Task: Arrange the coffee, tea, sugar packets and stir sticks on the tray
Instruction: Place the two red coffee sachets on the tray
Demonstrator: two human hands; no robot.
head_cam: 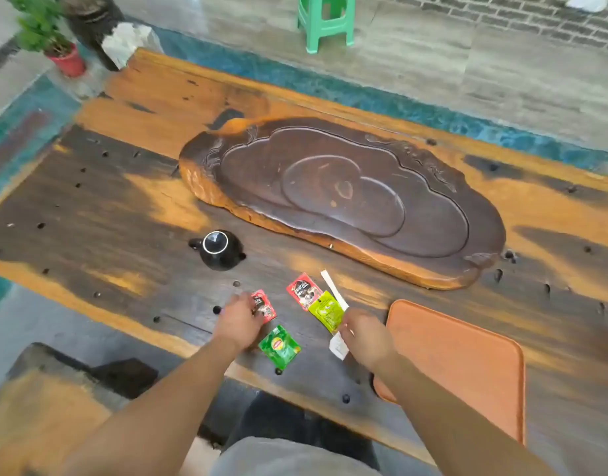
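Here, the flat orange rectangular plastic tray point(467, 365) lies bare on the dark plank surface point(100, 214). Just left of the tray, the right hand point(366, 334) closes on a white paper packet point(338, 348). Farther left of it, the left hand point(239, 322) presses fingers onto a red coffee sachet point(266, 307); its grip cannot be told. A green tea packet point(279, 345), second red sachet point(304, 290), lime-yellow packet point(326, 309) and white stir stick point(333, 286) lie between.

Obscured and cropped items

Right hand point(366, 333) hides white packet's point(338, 348) middle; left hand point(239, 321) covers red sachet's point(264, 305) left edge; orange tray's point(467, 365) near-left corner behind forearm.
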